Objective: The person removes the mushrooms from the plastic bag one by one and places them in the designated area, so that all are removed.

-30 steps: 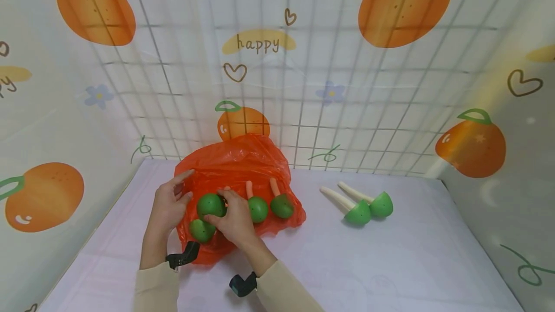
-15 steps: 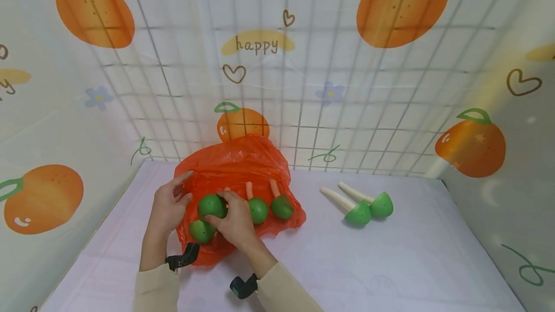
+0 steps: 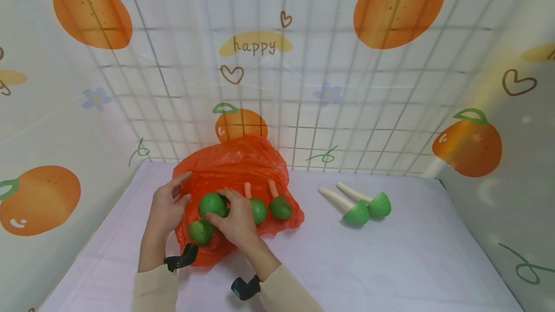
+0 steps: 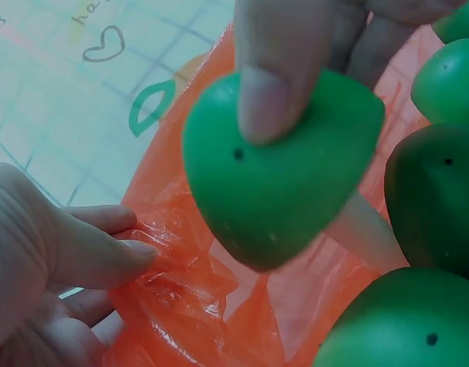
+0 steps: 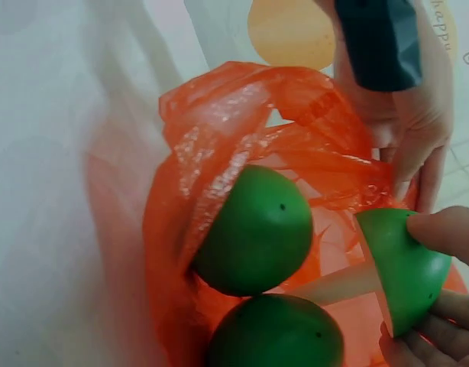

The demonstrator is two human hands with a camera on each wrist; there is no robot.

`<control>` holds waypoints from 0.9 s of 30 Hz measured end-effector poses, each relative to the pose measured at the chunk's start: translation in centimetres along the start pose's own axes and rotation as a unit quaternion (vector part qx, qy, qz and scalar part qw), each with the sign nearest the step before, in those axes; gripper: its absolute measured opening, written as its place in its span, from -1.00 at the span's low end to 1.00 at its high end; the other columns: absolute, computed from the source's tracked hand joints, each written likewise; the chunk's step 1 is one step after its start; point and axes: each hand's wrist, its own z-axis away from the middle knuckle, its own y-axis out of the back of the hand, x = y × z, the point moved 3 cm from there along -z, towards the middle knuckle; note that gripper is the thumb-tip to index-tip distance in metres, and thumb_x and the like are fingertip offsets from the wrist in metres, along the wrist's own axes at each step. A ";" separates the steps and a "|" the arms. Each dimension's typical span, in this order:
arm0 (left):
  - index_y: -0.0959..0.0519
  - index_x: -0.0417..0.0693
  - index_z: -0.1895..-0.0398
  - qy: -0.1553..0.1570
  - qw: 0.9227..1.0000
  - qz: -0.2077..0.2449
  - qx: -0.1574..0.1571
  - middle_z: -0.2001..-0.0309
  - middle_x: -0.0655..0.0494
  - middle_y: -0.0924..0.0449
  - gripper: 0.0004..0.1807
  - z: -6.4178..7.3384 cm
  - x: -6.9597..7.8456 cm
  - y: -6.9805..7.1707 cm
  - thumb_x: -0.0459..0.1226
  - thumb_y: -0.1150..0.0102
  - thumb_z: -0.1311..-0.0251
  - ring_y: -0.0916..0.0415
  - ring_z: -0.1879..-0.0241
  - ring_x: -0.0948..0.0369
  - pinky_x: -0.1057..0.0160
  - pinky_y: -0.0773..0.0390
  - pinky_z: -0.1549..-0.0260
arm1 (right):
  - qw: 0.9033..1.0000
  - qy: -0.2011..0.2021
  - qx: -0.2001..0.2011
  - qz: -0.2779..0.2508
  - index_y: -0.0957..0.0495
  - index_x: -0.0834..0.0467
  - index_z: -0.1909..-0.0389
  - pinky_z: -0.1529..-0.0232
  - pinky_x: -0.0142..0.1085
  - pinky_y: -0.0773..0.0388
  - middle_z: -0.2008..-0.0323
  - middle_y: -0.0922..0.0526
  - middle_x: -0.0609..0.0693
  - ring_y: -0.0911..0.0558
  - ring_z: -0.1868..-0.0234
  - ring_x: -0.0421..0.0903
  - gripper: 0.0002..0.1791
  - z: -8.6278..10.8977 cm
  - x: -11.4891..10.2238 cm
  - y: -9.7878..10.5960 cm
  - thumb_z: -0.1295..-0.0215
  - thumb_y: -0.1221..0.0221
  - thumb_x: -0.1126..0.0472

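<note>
While the left hand [image 3: 167, 208] pinches the edge of a red bag [image 3: 234, 158] between thumb and fingers, the right hand [image 3: 236, 218] grips a green-capped mushroom [image 3: 211, 205], digits curved round it, at lower left of centre in the head view, with two more mushrooms [image 3: 356, 214] lying on the table [image 3: 390, 264] at lower right.

We read the lowercase word "happy" [image 3: 254, 45] in brown on a yellow patch [image 3: 284, 42] of the printed back wall [image 3: 182, 18], with a cropped "y" [image 3: 5, 88] at the far left.
</note>
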 end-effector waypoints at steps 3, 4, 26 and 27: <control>-0.43 -0.08 -0.53 0.005 1.000 -0.002 0.002 -0.51 -0.21 -0.34 -0.36 0.0 -0.1 0.0 -0.57 -0.08 -0.42 -0.30 -0.48 -0.23 -0.15 -0.37 -0.40 | 1.000 0.006 0.008 -0.012 -0.58 0.24 -0.31 -0.23 -0.04 -0.64 -0.23 -0.66 0.08 -0.60 -0.27 0.06 -0.34 0.2 -0.5 0.7 -0.22 -0.52 0.14; -0.43 -0.07 -0.53 0.006 1.000 -0.002 0.002 -0.51 -0.21 -0.34 -0.36 0.0 -0.2 -0.1 -0.57 -0.08 -0.42 -0.30 -0.48 -0.23 -0.14 -0.37 -0.40 | 1.000 0.007 0.010 -0.017 -0.58 0.25 -0.32 -0.24 -0.02 -0.64 -0.23 -0.66 0.08 -0.60 -0.29 0.08 -0.34 0.2 -0.8 1.0 -0.22 -0.52 0.14; -0.39 -0.11 -0.55 0.006 1.000 -0.014 -0.001 -0.53 -0.24 -0.30 -0.37 0.2 -0.1 -0.2 -0.55 -0.05 -0.43 -0.27 -0.50 -0.23 -0.16 -0.38 -0.39 | 0.989 0.065 0.070 -0.115 -0.58 0.24 -0.29 -0.15 -0.13 -0.69 -0.16 -0.69 0.02 -0.67 -0.19 -0.05 -0.38 1.6 -3.6 7.4 -0.21 -0.51 0.25; -0.39 -0.12 -0.55 0.005 1.000 -0.014 -0.001 -0.53 -0.25 -0.30 -0.37 0.2 -0.1 -0.2 -0.55 -0.05 -0.43 -0.27 -0.50 -0.24 -0.16 -0.38 -0.39 | 0.988 0.067 0.074 -0.116 -0.59 0.23 -0.29 -0.15 -0.14 -0.69 -0.16 -0.70 0.02 -0.67 -0.20 -0.05 -0.39 1.6 -3.7 7.7 -0.21 -0.51 0.25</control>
